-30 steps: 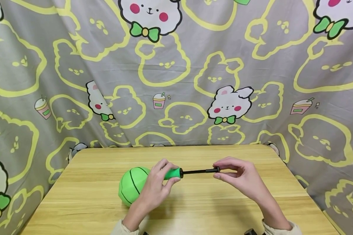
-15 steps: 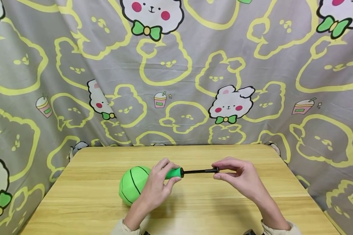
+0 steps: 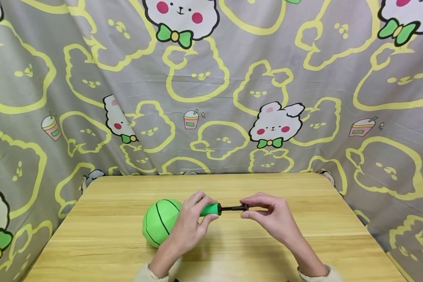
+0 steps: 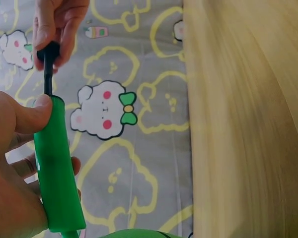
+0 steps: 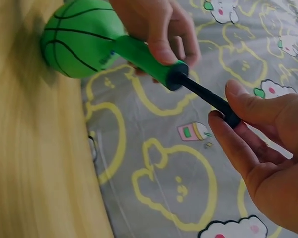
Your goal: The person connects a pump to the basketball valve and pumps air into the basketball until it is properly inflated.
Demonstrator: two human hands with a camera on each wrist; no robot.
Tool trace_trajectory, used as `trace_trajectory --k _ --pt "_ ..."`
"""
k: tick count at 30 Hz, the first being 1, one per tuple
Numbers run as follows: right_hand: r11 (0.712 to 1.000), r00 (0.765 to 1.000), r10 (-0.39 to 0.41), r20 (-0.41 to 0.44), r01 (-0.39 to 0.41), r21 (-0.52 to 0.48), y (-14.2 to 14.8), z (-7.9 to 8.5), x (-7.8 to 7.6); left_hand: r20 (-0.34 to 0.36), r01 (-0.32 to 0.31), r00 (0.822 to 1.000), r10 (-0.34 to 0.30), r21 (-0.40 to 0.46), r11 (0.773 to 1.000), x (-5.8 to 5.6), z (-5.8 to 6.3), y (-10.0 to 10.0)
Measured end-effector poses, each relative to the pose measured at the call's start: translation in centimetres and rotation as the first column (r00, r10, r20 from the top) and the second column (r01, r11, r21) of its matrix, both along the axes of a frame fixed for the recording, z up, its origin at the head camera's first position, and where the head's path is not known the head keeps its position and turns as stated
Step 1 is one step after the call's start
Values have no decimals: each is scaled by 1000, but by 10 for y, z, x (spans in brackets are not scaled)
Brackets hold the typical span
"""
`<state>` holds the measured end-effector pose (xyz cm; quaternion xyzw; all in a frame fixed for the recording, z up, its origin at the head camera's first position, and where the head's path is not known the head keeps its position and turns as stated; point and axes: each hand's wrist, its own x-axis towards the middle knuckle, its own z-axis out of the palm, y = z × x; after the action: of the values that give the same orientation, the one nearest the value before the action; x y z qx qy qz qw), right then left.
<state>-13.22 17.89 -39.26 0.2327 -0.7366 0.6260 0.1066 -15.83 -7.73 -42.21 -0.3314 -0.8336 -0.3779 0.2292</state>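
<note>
A green ball with black lines, like a small basketball, sits on the table left of the hands. My left hand grips the green barrel of a hand pump, whose near end meets the ball in the right wrist view. A black rod runs out of the barrel's other end. At that rod's black end knob, my right hand pinches with thumb and fingers. In the left wrist view the pump barrel lies along the left palm, fingers wrapped behind it.
The wooden table spreads under both hands. A grey patterned curtain with cartoon animals hangs behind the table and at both sides.
My right hand has moved left toward the left hand, pushing the black rod further into the green barrel. The left hand and the ball have stayed nearly still.
</note>
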Motion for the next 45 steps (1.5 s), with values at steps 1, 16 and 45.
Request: trace_trajectory --k 1,16,45 --pt "1000 1000 -1 3 1 1 -3 -2 0 3 -2 1000 2 -3 1000 0 0 0" --pt "1000 998 -27 49 27 2 -33 -20 -2 -32 -9 999 8 -62 998 3 -3 4" --pt "996 998 47 30 -49 71 13 8 1 29 12 999 -12 5 1000 -1 -5 0"
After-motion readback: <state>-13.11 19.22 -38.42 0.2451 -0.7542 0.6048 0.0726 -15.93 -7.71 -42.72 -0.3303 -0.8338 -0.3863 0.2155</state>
